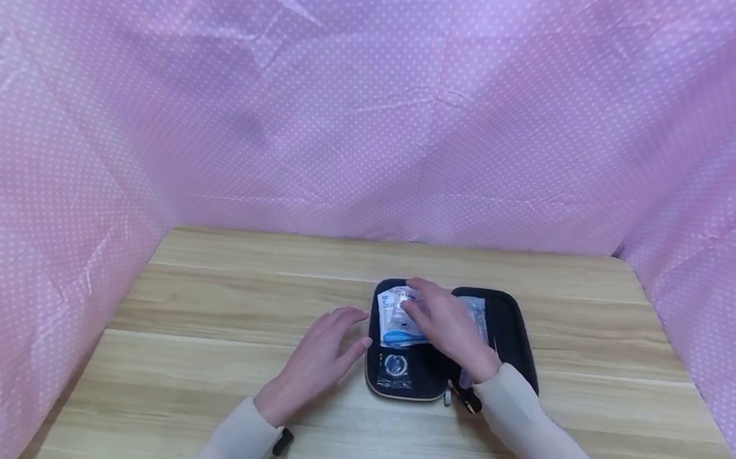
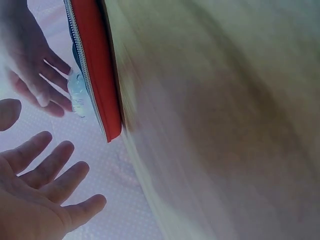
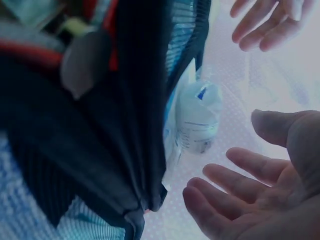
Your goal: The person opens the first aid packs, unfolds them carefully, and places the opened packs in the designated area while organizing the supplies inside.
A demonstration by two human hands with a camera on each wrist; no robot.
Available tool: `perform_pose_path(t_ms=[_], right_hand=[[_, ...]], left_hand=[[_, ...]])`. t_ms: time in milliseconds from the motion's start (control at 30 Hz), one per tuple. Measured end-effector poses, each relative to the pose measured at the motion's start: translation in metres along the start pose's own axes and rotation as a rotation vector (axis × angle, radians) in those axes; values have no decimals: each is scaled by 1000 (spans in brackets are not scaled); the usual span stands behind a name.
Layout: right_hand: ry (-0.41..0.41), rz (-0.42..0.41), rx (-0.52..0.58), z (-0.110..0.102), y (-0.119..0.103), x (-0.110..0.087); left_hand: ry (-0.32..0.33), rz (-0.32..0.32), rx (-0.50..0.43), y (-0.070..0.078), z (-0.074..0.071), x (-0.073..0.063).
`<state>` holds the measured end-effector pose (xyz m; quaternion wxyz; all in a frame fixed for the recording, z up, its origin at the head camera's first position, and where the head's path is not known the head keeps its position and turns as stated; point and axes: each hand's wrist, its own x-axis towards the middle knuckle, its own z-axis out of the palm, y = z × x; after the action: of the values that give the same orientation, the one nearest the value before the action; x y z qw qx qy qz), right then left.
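Note:
An unzipped case, black inside and red outside, lies spread on the table. My right hand is over its left half, fingers extended and apart, holding nothing. Under and beside those fingers are a white packet with blue print and a clear-wrapped white item, which stands out from the case in the right wrist view. My left hand hovers just off the case's left edge, its fingers loosely spread, with nothing in it. A small clear packet with a round ring shape lies in the case's near left part.
In the right half of the case is a bluish patterned packet, partly hidden by my right arm. A zipper pull hangs at the near edge. The wooden table ends at a pink dotted cloth behind and at both sides.

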<state>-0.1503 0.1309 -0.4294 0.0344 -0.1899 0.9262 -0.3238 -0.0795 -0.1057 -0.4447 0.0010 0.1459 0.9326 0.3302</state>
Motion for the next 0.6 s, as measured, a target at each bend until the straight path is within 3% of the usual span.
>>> perform_pose_path(t_ms=[267, 433, 600], right_hand=[[-114, 69, -80, 7, -4, 6], [-65, 53, -100, 9, -7, 2], [18, 39, -15, 8, -5, -2]], left_hand=[[7, 3, 8, -2, 1, -1], [18, 9, 0, -2, 1, -2], [9, 26, -15, -1, 2, 0]])
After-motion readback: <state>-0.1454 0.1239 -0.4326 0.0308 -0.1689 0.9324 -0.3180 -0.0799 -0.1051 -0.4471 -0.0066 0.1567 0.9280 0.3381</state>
